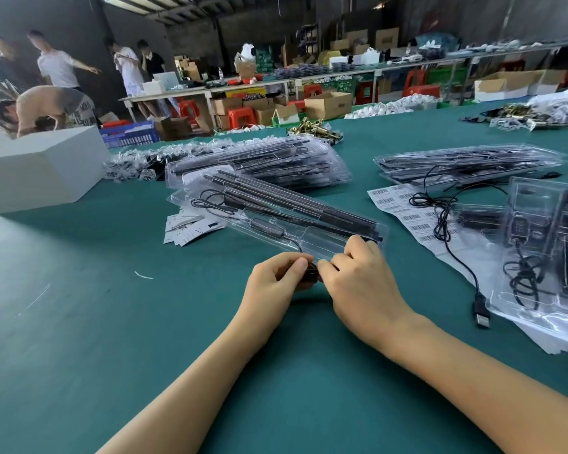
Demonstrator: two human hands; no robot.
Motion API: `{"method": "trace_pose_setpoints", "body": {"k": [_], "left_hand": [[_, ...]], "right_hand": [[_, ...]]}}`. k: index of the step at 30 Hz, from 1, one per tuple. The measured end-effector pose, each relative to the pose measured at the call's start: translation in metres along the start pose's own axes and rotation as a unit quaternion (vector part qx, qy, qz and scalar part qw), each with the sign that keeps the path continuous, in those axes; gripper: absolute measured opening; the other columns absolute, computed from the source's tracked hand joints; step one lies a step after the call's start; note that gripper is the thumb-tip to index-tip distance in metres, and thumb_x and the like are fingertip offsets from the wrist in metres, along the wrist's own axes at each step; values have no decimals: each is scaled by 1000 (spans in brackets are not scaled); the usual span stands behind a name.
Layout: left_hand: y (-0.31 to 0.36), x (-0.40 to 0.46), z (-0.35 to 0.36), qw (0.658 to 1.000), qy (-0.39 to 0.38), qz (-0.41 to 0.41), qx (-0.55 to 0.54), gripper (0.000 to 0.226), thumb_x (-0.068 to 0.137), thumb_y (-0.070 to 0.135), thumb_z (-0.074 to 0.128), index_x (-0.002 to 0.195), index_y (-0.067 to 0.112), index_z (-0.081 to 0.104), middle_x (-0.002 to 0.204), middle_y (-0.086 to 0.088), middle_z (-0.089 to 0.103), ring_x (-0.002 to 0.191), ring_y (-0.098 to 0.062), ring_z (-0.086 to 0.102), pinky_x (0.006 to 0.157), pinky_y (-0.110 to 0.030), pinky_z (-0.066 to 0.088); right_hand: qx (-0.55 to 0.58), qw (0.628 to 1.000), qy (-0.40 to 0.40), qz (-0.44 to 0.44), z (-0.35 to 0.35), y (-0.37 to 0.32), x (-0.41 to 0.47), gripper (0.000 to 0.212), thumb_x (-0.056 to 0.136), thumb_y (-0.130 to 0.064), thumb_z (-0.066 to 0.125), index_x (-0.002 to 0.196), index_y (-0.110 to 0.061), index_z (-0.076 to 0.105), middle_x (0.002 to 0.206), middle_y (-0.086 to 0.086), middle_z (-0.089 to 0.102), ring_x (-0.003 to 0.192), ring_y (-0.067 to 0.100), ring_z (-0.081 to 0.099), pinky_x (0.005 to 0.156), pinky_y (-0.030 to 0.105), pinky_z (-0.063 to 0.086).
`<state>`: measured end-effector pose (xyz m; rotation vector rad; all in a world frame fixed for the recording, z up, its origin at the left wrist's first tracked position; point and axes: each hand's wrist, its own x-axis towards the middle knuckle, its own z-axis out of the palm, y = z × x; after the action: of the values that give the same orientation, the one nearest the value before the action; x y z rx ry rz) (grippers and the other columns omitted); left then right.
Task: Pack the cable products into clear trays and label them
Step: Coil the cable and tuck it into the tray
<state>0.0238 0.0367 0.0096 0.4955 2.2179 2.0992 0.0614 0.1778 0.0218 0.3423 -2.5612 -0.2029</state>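
Green cloth covered the table (79, 322), and on your left it lay bare as far as the white box (40, 168). To your right the barcode label sheet (407, 211), a loose USB cable (466, 276) and a filled tray (548, 253) crowded the edge. The clear tray (276, 208) with its long black strips lay tilted just beyond your knuckles. Your left hand (273, 280) and right hand (361, 276) met at its near edge — both pinching a small dark coil of cable (309, 273) between the fingertips.
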Motion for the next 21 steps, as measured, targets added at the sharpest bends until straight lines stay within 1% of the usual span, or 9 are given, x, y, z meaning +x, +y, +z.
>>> {"method": "trace_pose_setpoints", "body": {"k": [3, 6, 9, 11, 13, 14, 16, 18, 21], "left_hand": [[0, 2, -7, 973, 74, 116, 188, 23, 96, 4, 52, 109, 13, 68, 98, -4, 70, 89, -20, 66, 82, -37, 54], [2, 12, -30, 838, 148, 261, 455, 48, 83, -5, 60, 126, 16, 62, 126, -10, 57, 109, -32, 55, 91, -46, 46], [-2, 25, -55, 704, 111, 203, 672, 72, 84, 16, 66, 146, 36, 34, 158, -4, 20, 144, -34, 18, 108, -58, 16], [-8, 37, -65, 656, 82, 175, 730, 76, 89, 28, 63, 150, 40, 18, 162, -2, 3, 147, -32, -1, 109, -63, -3], [-6, 49, -70, 620, 71, 196, 757, 69, 93, 29, 60, 150, 36, 22, 161, -5, 10, 147, -34, 4, 107, -65, -12], [-2, 55, -72, 602, 64, 212, 768, 63, 94, 26, 60, 148, 33, 29, 159, -7, 19, 146, -35, 13, 107, -66, -11], [6, 63, -74, 572, 45, 247, 781, 55, 89, 18, 68, 140, 22, 47, 147, -12, 43, 136, -38, 37, 110, -68, 13], [10, 64, -76, 554, 37, 314, 770, 46, 80, 11, 78, 123, 10, 63, 124, -17, 63, 114, -41, 59, 98, -60, 43], [13, 51, -81, 533, 53, 396, 746, 32, 77, 10, 78, 108, 5, 70, 98, -16, 72, 87, -37, 69, 75, -42, 55]], "right_hand": [[5, 1000, -24, 18, 2, 4, 0, 19, 55, -4, 78, 59, -12, 61, 49, 0, 53, 61, 25, 49, 53, 30, 36], [33, 998, -31, 32, 3, 9, 1, 24, 54, -6, 84, 59, -12, 61, 50, -1, 53, 60, 24, 47, 51, 30, 32], [44, 997, -46, 43, 4, 11, 1, 22, 57, -7, 84, 60, -13, 62, 52, -2, 55, 61, 23, 46, 52, 32, 36], [57, 996, -59, 47, 7, 13, 1, 11, 72, -10, 75, 70, -15, 65, 61, -3, 60, 70, 23, 43, 61, 33, 41], [67, 994, -74, 42, 11, 17, 1, 7, 88, -14, 58, 86, -17, 65, 77, -3, 64, 79, 22, 36, 74, 34, 39], [78, 994, -72, 37, 12, 20, 1, 13, 93, -16, 52, 91, -17, 64, 82, -3, 65, 81, 22, 34, 77, 34, 38], [96, 993, -62, 35, 13, 24, 2, 21, 99, -23, 44, 97, -17, 64, 87, -3, 65, 84, 21, 33, 81, 34, 37], [103, 993, -57, 31, 12, 27, 2, 24, 101, -26, 41, 99, -18, 64, 89, -3, 66, 85, 21, 32, 82, 34, 37], [90, 994, -65, 20, 10, 34, 5, 24, 101, -26, 39, 96, -20, 62, 89, -5, 65, 83, 20, 31, 78, 31, 33]]}}
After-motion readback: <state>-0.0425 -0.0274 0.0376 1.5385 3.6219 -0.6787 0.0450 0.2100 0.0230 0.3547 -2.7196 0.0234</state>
